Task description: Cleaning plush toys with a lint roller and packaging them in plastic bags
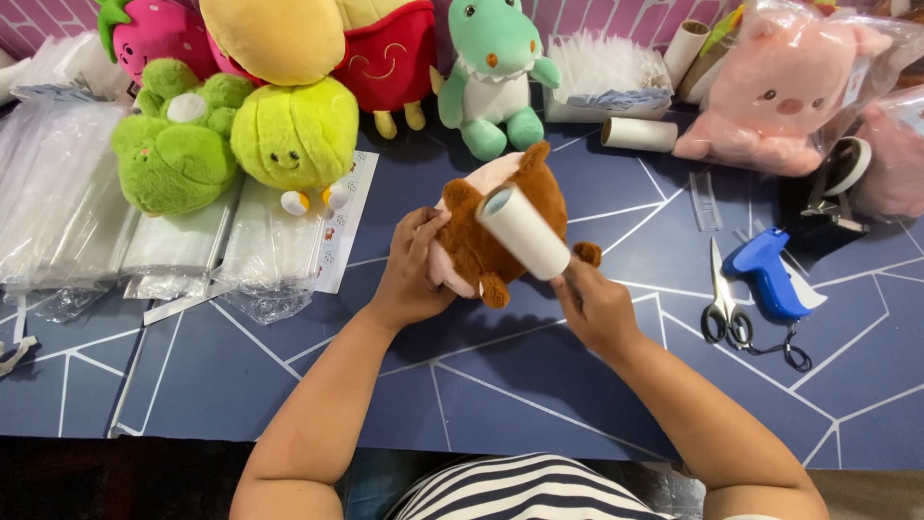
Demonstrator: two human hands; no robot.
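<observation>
My left hand [412,274] clasps a brown plush toy [491,231] above the blue table [539,385], while my right hand [595,306] grips a white lint roller [525,231] pressed against its fur.

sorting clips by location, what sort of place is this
Probably a small plush-toy packing or finishing bench. Stacks of clear plastic bags lie beside unbagged plush toys, a pink pig plush is already bagged, and a blue tagging gun and scissors lie on the blue table.
</observation>
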